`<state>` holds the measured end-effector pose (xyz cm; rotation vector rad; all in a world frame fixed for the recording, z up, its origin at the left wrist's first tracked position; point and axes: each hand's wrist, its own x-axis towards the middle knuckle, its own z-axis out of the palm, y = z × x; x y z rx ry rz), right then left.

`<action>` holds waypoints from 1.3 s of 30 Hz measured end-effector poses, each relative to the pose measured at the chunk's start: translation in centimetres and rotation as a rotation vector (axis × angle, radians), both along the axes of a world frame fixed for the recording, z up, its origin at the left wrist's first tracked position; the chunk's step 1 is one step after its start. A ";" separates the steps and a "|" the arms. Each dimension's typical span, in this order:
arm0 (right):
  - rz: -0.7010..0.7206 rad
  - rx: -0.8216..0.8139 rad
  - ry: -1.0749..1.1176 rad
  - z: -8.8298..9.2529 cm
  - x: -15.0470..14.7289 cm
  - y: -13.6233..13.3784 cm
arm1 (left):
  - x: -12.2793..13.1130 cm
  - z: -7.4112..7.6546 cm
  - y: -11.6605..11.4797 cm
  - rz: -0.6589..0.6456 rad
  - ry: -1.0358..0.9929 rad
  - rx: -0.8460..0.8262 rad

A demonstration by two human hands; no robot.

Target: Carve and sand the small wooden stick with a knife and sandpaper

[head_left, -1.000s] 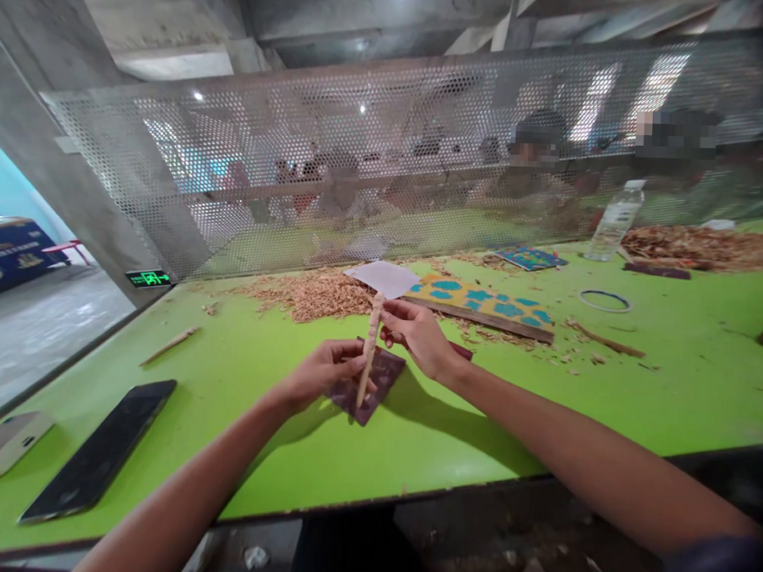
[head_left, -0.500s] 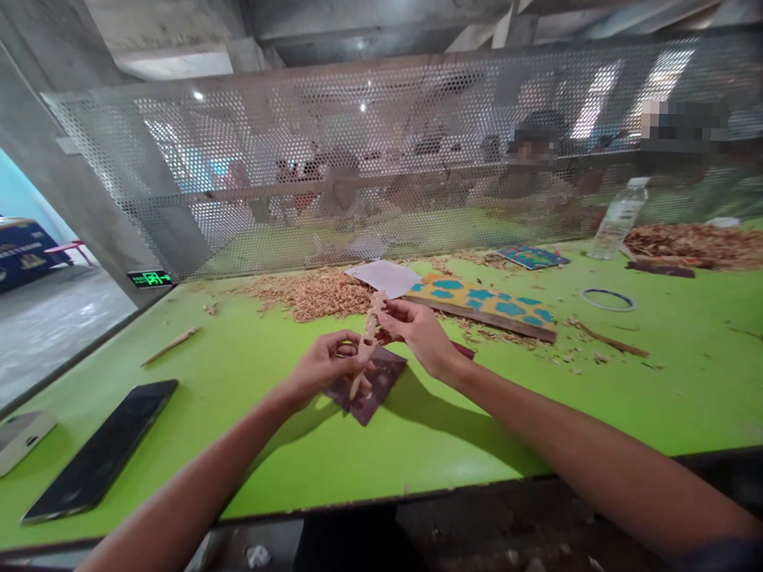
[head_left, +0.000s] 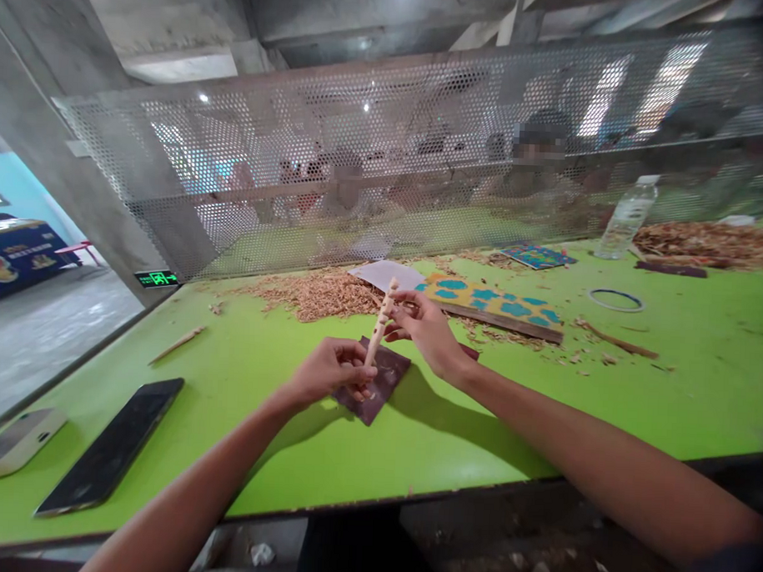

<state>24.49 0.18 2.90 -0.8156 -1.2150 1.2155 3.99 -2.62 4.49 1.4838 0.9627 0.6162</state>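
Note:
A slim, pale carved wooden stick (head_left: 381,323) with notches and holes is held up at a slant between both hands. Its lower end is pinched by the fingers of my left hand (head_left: 332,369). My right hand (head_left: 425,328) grips it near the upper part, thumb and fingers closed about the edge. Beneath them, a dark reddish-brown sheet (head_left: 385,385), which looks like sandpaper, lies on the green table (head_left: 476,456). Part of this sheet is hidden by my left hand.
Wood shavings (head_left: 331,297), white paper (head_left: 388,275) and a yellow-and-blue painted board (head_left: 493,305) lie beyond my hands. A phone (head_left: 113,443) and a pointed stick (head_left: 177,344) are at left. A water bottle (head_left: 627,218) and a ring (head_left: 615,300) are at right. A perforated screen (head_left: 361,152) stands behind.
The carved stick has been turned about its length, so its narrow edge now shows instead of its broad pierced face. Both hands still hold it. The view has shifted slightly.

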 end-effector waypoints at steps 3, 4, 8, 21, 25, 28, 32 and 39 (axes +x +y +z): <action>0.071 0.012 -0.051 0.5 -0.1 -0.6 | 0.1 0.0 -0.1 0.017 0.042 0.041; 0.090 0.019 -0.058 0.6 -0.2 -0.7 | 0.2 0.0 -0.1 0.026 0.054 0.054; 0.128 0.020 -0.052 0.7 -0.3 -0.9 | 0.3 0.0 -0.2 0.044 0.082 0.087; 0.001 0.253 -0.689 1.7 2.8 0.8 | -1.0 -1.0 1.1 0.132 0.551 0.649; 0.151 0.435 -1.244 0.8 2.4 0.2 | -1.5 -2.0 1.4 -0.051 0.660 0.752; 0.186 0.525 -1.390 -0.4 1.5 0.1 | -1.7 -2.6 1.4 -0.112 0.673 0.679; 0.106 0.564 -1.355 -1.7 0.1 0.0 | -1.6 -2.4 1.3 -0.162 0.731 0.636; 0.106 0.505 -1.251 -2.3 -0.9 -0.5 | -1.6 -2.0 1.3 -0.191 0.776 0.632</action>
